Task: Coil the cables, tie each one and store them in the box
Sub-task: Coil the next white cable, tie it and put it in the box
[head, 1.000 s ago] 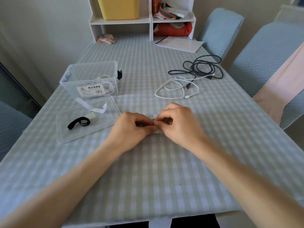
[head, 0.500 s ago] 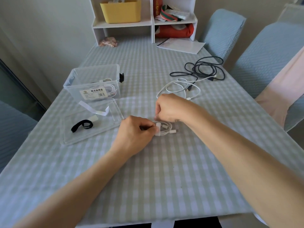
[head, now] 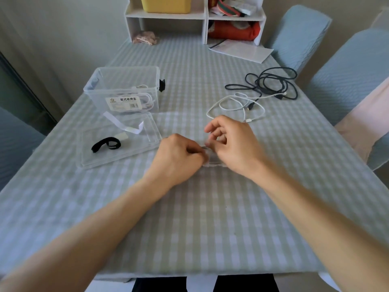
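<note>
My left hand (head: 179, 157) and my right hand (head: 233, 146) meet at the table's middle over a small coiled white cable (head: 212, 160), mostly hidden between them. The left hand's fingers pinch the coil. The right hand's thumb and fingers pinch something thin at the coil's top; motion blur hides what it is. A loose white cable (head: 233, 106) and a tangled black cable (head: 271, 83) lie behind my right hand. The clear box (head: 124, 89) stands at the left with a white cable inside.
The box's clear lid (head: 117, 144) lies flat in front of the box, with a black strap (head: 106, 144) and a white strip (head: 126, 126) on it. Another black strap (head: 162, 85) sits beside the box. A white shelf (head: 195, 15), papers (head: 242, 50) and two covered chairs (head: 347, 76) stand around the table.
My right hand lifted away toward the loose white cable half a second ago and has come back down onto the coil. My left hand has kept its hold on the coil.
</note>
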Tool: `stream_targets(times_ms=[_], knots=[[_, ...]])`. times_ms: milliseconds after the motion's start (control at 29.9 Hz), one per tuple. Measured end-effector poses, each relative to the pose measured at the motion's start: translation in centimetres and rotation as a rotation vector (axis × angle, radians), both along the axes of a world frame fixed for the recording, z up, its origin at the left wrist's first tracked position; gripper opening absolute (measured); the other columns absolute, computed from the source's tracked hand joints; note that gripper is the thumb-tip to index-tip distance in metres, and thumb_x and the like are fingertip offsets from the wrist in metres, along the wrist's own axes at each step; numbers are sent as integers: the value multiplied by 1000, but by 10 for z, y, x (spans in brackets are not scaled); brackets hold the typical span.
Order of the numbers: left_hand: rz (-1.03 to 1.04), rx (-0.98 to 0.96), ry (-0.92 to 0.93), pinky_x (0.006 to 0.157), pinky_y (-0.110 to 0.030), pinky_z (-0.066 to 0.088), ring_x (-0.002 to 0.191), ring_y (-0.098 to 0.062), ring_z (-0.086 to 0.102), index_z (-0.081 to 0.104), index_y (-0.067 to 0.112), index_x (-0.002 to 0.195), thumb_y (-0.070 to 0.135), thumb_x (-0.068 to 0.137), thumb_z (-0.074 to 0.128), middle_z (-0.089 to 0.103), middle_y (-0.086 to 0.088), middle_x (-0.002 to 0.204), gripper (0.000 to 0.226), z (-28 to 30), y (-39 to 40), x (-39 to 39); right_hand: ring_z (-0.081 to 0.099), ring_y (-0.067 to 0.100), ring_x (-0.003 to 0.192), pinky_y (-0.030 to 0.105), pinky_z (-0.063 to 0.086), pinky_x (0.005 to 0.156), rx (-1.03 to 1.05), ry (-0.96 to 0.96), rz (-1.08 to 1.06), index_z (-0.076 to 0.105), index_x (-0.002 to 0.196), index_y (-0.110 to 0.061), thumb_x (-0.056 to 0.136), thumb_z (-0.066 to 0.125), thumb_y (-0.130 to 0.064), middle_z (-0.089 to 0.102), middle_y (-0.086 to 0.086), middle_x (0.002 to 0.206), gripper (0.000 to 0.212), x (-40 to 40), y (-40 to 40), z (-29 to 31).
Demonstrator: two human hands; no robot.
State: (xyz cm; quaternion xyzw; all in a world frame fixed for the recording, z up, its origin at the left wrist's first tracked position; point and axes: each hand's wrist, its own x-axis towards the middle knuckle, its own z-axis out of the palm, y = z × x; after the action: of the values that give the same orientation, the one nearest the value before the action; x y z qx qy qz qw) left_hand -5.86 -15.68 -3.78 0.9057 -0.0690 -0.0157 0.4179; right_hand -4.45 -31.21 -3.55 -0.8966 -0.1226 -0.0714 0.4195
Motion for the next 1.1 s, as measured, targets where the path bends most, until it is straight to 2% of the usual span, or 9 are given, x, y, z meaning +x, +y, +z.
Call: stream_targets(times_ms=[134, 301, 468, 601, 668, 768, 868, 968, 1102], knots=[[30, 5, 35, 40, -15, 30, 48, -9, 41, 73, 10, 64, 18, 76, 70, 49, -2, 48, 15, 1, -4, 4, 59, 2, 60, 15, 48, 63, 129, -40, -17, 66, 97, -15, 82, 73, -1, 65, -10, 76, 22, -10, 1, -7], [15, 52, 75, 40, -12, 31, 46, -4, 46, 73, 18, 61, 19, 77, 70, 48, 9, 41, 17, 4, -3, 10, 65, 13, 68, 16, 49, 63, 181, -89, -11, 68, 91, -21, 79, 76, -1, 69, -6, 78, 25, -18, 0, -11], [-25, 88, 177, 49, -20, 41, 55, -7, 51, 76, 16, 71, 17, 77, 67, 59, -1, 56, 11, 10, 0, 16, 63, 2, 62, 7, 40, 58, 139, -176, 40, 69, 87, -16, 77, 77, 2, 68, -13, 73, 22, -26, -1, -15], [-66, 42, 232, 46, -9, 37, 50, 4, 51, 74, 26, 63, 12, 78, 72, 56, 13, 48, 20, 14, 4, 16, 56, -6, 56, 3, 36, 55, 64, -257, 56, 69, 82, -12, 77, 77, 2, 60, -25, 67, 17, -29, -1, -17], [-72, 27, 252, 55, -15, 44, 60, -1, 56, 76, 25, 67, 11, 78, 72, 63, 7, 57, 18, 13, 6, 15, 54, -11, 57, 0, 33, 56, 3, -330, 70, 69, 81, -9, 76, 77, 4, 54, -30, 67, 16, -30, 0, -18], [-74, 23, 262, 74, -34, 56, 78, -20, 67, 79, 25, 74, 6, 79, 66, 73, -5, 78, 23, 12, 6, 14, 48, -15, 60, -1, 31, 59, -96, -447, 85, 68, 79, -7, 74, 74, 8, 52, -25, 67, 16, -30, 0, -22], [-70, 33, 244, 63, -31, 52, 69, -18, 63, 77, 25, 72, 5, 80, 61, 72, -5, 73, 27, 10, 7, 11, 45, 1, 63, 12, 38, 56, -158, -539, 99, 68, 76, -6, 74, 68, 8, 63, -7, 66, 15, -30, 0, -26], [-78, 26, 217, 59, -27, 45, 64, -13, 58, 76, 22, 72, 5, 83, 61, 71, -8, 72, 25, 8, 6, 8, 50, 12, 63, 30, 43, 51, -190, -618, 125, 67, 74, -6, 77, 60, 2, 63, -1, 65, 11, -29, 0, -29], [-89, 4, 206, 62, -25, 49, 72, -13, 64, 76, 18, 80, 9, 88, 63, 73, -4, 79, 18, 6, 7, 5, 51, 13, 59, 33, 41, 45, -241, -665, 122, 66, 71, -7, 78, 56, -2, 60, -1, 61, 13, -31, 3, -28]])
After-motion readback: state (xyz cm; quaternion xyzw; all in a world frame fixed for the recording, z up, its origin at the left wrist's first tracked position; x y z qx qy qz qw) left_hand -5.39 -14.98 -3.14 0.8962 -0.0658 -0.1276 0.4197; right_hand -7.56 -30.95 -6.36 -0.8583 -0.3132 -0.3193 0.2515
